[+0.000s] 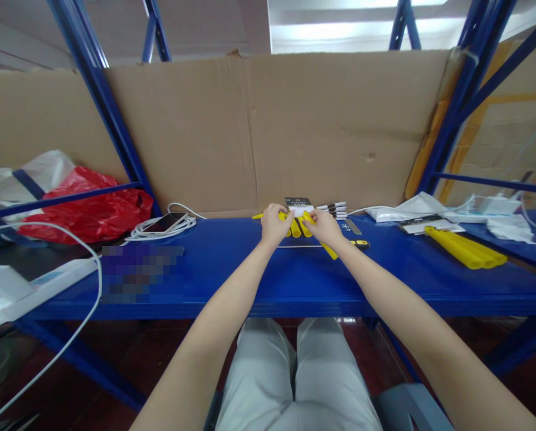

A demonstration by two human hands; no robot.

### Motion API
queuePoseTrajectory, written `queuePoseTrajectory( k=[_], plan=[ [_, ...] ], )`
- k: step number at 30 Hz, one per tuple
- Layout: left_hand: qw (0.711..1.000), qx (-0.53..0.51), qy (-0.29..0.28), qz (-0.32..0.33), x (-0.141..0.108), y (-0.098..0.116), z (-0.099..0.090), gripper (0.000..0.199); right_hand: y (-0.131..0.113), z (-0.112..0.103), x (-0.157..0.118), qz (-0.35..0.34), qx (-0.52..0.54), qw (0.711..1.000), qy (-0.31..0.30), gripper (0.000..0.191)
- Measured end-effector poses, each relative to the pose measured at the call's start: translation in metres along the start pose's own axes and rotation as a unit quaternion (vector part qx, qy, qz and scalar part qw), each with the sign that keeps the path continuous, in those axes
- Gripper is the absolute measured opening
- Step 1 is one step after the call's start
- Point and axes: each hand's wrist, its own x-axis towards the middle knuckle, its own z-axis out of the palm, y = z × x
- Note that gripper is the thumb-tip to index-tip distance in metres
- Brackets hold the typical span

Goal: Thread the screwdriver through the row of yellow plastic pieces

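Pale trousers (259,383) fill six o'clock, below the blue table (232,281); cardboard (326,120) stands at twelve. Red plastic (93,203) bunches at nine, and joined yellow tubes (468,246) lie at three. Just off centre toward three, the left hand (274,225) curls at yellow pieces (304,227), its grip unclear; the right hand (326,228) pinches a yellow tube (329,250).

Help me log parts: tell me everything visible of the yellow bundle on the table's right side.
The yellow bundle shows what look like three long, rounded pieces side by side, plastic-looking, narrow at the far end, wider at the near. It lies on the blue table, slanting from far left to near right, its narrow end at a black-and-white card. The right hand is apart from it.
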Motion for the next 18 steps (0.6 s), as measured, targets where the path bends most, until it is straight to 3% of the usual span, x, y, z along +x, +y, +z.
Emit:
queuePoseTrajectory(
  k=[9, 18],
  plan=[
    [1.0, -0.013, 0.015, -0.013, 0.001, -0.003, 0.001, 0.009, -0.003, 0.003, -0.003, 0.007, 0.03, 1.0, 0.003, 0.02],
    [0.97, -0.212, -0.004, -0.119, 0.004, -0.008, 0.016, 0.021, 0.0, 0.006, -0.001, 0.015, 0.04, 0.999, 0.012, 0.023]
  ],
)
